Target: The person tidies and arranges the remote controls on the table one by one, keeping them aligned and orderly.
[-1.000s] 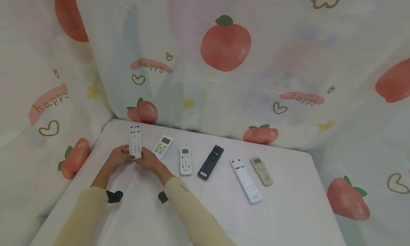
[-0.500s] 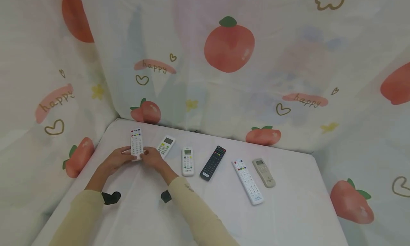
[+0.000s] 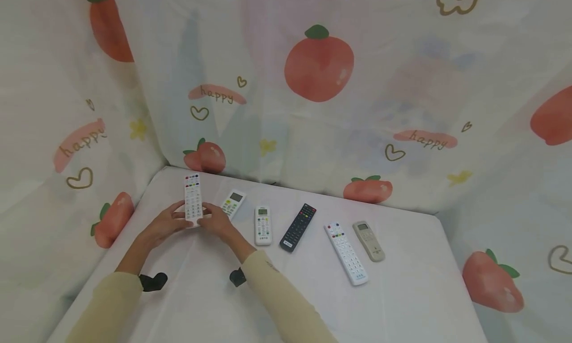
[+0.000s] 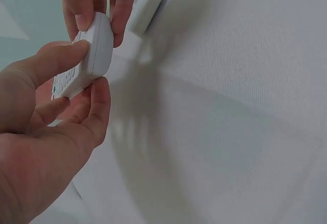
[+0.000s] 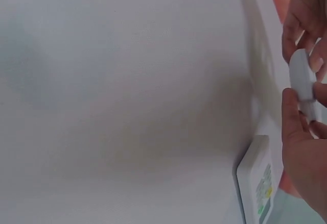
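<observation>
A long white remote control (image 3: 193, 199) with red, blue and other coloured buttons is held upright between both hands at the table's left. My left hand (image 3: 165, 226) grips its left edge near the lower end, thumb on the button side. From the other side my right hand (image 3: 216, 220) pinches the same lower end. Both wrist views show this remote's end (image 4: 98, 50) raised off the cloth, with shadows beneath. Just right of my right hand lies a white remote with a small screen (image 3: 233, 203), its lower part hidden by that hand.
To the right lie a small white remote (image 3: 263, 226), a black remote (image 3: 298, 227), a long white remote (image 3: 346, 253) and a beige remote (image 3: 369, 240). The table's white cloth (image 3: 415, 283) meets a patterned curtain (image 3: 313, 134) at the back and sides.
Both hands keep hold of the long white remote. It dipped slightly, then rose a little, and the fingers shifted around its lower end. The head view has turned slightly left. The other remotes stay put.
</observation>
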`<state>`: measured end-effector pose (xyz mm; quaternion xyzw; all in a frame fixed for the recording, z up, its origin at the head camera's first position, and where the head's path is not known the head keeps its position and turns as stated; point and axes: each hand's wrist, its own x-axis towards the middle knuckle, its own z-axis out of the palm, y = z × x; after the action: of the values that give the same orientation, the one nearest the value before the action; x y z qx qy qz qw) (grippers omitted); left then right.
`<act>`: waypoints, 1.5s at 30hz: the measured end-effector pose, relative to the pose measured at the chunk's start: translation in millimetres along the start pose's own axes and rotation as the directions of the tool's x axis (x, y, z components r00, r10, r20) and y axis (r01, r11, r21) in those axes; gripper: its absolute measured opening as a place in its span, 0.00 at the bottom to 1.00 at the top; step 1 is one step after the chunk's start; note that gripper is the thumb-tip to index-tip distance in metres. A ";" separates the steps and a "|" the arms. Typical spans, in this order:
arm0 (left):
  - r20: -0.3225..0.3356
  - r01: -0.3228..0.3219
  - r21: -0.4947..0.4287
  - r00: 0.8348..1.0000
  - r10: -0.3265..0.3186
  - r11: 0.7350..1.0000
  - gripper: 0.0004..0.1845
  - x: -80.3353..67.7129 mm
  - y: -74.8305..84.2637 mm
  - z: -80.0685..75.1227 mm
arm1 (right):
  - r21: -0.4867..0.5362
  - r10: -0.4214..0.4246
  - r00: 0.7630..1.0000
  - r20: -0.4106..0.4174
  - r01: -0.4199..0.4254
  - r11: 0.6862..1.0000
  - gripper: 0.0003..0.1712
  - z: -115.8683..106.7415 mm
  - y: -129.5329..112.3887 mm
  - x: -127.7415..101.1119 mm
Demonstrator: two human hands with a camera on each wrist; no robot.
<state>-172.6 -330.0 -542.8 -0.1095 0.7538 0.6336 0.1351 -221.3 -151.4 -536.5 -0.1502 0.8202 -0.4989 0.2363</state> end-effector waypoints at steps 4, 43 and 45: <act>0.008 -0.008 -0.001 1.000 0.008 1.000 0.49 -3.7 3.0 6.5 | 0.037 -0.006 1.000 0.008 0.006 0.999 0.33 -7.2 3.4 -8.7; 0.120 -0.101 0.124 0.989 0.087 0.987 0.53 -52.2 26.2 36.9 | 0.281 -0.054 0.998 -0.008 0.054 0.958 0.41 -22.8 9.8 -80.2; 0.125 -0.098 0.140 0.989 0.081 0.985 0.53 -53.6 25.8 39.9 | 0.292 -0.058 0.998 -0.016 0.060 0.955 0.41 -23.1 11.8 -84.2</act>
<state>-128.3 -286.5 -507.0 -0.0276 0.7929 0.5877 0.1587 -162.9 -88.2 -517.9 -0.1361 0.7336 -0.6219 0.2378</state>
